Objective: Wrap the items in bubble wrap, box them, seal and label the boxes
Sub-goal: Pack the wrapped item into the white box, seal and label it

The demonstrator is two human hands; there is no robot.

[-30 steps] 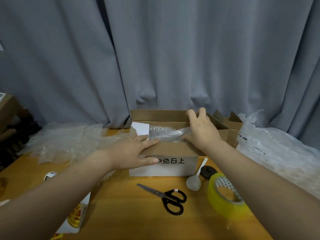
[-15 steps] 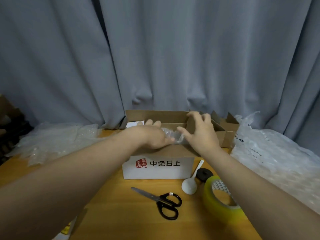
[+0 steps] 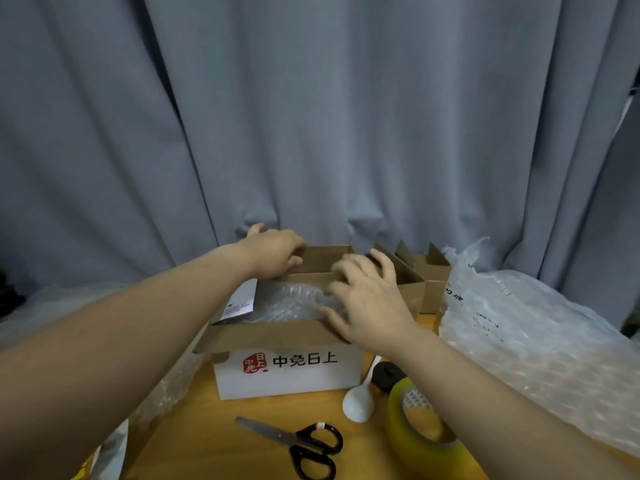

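left hand (image 3: 273, 252) gripping cardboard box (image 3: 277, 336), right hand (image 3: 367, 299) on bubble wrap (image 3: 287, 303)

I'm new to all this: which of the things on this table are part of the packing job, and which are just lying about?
Part of the job: open box, wrapped bundle inside it, tape roll, scissors, bubble wrap sheets, spare box.

Lying about, it seems: white spoon, black round object, grey curtain behind.

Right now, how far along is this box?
Done: a bubble-wrapped item lies inside the box. In hand: left hand grips the far flap, right hand rests on the item. Left: closing flaps, sealing with the tape roll, labelling.
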